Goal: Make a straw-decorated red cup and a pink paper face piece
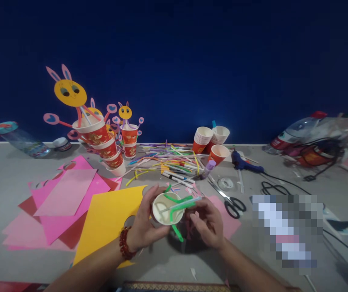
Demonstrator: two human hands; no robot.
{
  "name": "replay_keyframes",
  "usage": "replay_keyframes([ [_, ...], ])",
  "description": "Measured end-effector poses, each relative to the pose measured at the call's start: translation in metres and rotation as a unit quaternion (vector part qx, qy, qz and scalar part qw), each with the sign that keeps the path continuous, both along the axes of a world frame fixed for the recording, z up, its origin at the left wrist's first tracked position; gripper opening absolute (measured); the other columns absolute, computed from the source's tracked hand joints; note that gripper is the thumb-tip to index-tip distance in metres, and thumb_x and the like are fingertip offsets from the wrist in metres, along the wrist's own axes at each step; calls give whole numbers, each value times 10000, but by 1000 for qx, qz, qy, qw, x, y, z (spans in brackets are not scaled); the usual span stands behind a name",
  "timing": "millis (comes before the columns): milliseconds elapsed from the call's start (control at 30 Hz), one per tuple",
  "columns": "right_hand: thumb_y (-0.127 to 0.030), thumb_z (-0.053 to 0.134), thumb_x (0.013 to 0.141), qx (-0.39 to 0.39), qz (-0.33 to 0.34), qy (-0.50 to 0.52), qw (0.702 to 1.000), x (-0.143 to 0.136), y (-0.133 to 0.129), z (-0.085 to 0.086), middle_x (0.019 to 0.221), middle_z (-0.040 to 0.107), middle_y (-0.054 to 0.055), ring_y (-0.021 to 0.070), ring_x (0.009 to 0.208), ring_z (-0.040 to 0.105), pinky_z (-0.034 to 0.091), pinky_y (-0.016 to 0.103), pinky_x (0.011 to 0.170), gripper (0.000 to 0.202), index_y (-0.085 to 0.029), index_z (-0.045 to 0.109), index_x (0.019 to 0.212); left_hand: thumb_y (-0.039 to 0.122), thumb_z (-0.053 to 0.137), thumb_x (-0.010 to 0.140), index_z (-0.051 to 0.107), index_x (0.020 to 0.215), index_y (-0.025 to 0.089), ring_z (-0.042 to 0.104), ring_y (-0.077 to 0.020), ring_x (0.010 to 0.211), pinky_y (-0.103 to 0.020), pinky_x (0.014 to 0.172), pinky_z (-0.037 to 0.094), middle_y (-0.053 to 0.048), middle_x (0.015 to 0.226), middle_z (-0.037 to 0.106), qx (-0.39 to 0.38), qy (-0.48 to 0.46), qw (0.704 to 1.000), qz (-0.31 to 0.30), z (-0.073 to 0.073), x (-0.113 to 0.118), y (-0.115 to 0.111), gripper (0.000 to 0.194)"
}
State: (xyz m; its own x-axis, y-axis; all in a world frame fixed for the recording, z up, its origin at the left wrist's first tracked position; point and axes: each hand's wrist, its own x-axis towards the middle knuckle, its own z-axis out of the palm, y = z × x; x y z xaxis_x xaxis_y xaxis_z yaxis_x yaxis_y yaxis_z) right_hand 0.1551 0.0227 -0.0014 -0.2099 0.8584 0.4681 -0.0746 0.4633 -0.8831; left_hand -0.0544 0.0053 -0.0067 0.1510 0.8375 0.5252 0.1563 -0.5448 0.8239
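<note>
My left hand (148, 221) is wrapped round the side of a paper cup (155, 217), its white inside tilted up toward me. Several green pipe cleaners (177, 233) stick out over the rim, and a pale straw (174, 207) lies across the mouth. At the cup's right side my right hand (207, 223) has curled fingers, closed at the outer end of a green pipe cleaner. Its fingertips are partly hidden, so the exact grip is hard to see. A bead bracelet (125, 243) circles my left wrist.
Yellow card (107, 219) and pink sheets (64, 190) lie left. Behind stand rabbit-faced cup figures (93, 134), scattered pipe cleaners (152, 150) and stacked red cups (200, 144). Scissors (233, 205), a blue glue gun (245, 163) with its cord, and a plastic bottle (295, 134) are right.
</note>
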Motion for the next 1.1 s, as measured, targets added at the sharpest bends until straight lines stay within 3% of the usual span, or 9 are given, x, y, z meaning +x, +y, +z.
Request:
replay_keyframes([
  [100, -277, 585, 958, -46, -58, 31, 997, 0, 6, 4, 688, 627, 2, 136, 505, 582, 470, 246, 456, 83, -222, 606, 900, 203, 759, 767, 256, 1534, 286, 526, -319, 1337, -500, 1130, 393, -133, 1438, 529, -74, -33, 996, 30, 4, -2, 4, 920],
  [200, -298, 600, 958, -90, -107, 65, 988, 3, 16, 6, 652, 625, -15, 125, 497, 574, 448, 220, 440, 83, -218, 602, 934, 285, 819, 734, 331, 1495, 272, 578, -296, 1265, -429, 1066, 463, -108, 1410, 558, -181, -129, 973, 61, 11, -5, 13, 904],
  [267, -310, 619, 947, -112, -112, 79, 984, 4, 23, 7, 649, 624, -23, 118, 501, 576, 447, 208, 442, 97, -216, 599, 938, 341, 821, 744, 351, 1485, 278, 659, -259, 1120, -382, 947, 537, -84, 1334, 621, -289, -228, 928, 52, 13, -8, 20, 880],
  [400, -339, 634, 935, -132, -91, 62, 985, 3, 27, 7, 647, 617, -28, 104, 478, 556, 437, 203, 443, 138, -205, 604, 924, 481, 774, 778, 554, 1348, 174, 722, -226, 865, -348, 800, 571, -91, 1072, 746, -484, -377, 787, -61, 5, -18, 30, 684],
  [467, -354, 629, 936, -129, -79, 33, 988, 2, 26, 6, 650, 615, -25, 106, 482, 555, 442, 210, 455, 155, -200, 610, 924, 523, 788, 750, 638, 1247, 127, 725, -227, 870, -340, 829, 557, -104, 1017, 762, -518, -410, 738, -134, -1, -22, 31, 653],
  [567, -370, 609, 943, -119, -60, -6, 991, 0, 24, 3, 652, 614, -20, 115, 491, 552, 442, 220, 463, 167, -203, 613, 934, 528, 814, 721, 665, 1213, 112, 713, -217, 924, -316, 870, 527, -108, 1039, 760, -515, -441, 700, -225, -5, -23, 30, 661],
  [700, -368, 593, 945, -100, -62, -38, 992, -1, 25, -1, 647, 607, -14, 131, 500, 545, 426, 234, 456, 161, -212, 613, 911, 539, 822, 690, 597, 1317, 145, 687, -208, 939, -319, 888, 499, -94, 1062, 729, -478, -460, 691, -288, -4, -17, 28, 774],
  [967, -377, 585, 948, -67, -71, -87, 991, -4, 31, -5, 752, 648, 17, 155, 629, 601, 483, 254, 563, 191, -204, 643, 892, 566, 773, 733, 559, 1331, 128, 685, -220, 984, -312, 879, 514, -129, 1128, 711, -475, -443, 697, -303, -20, -16, 28, 772],
  [1100, -387, 597, 948, -31, -69, -67, 995, -5, 35, -1, 964, 683, 65, 213, 887, 664, 545, 314, 741, 183, -219, 654, 992, 590, 752, 747, 590, 1291, 131, 709, -247, 987, -321, 852, 529, -131, 1106, 734, -490, -414, 698, -318, -30, -17, 27, 730],
])
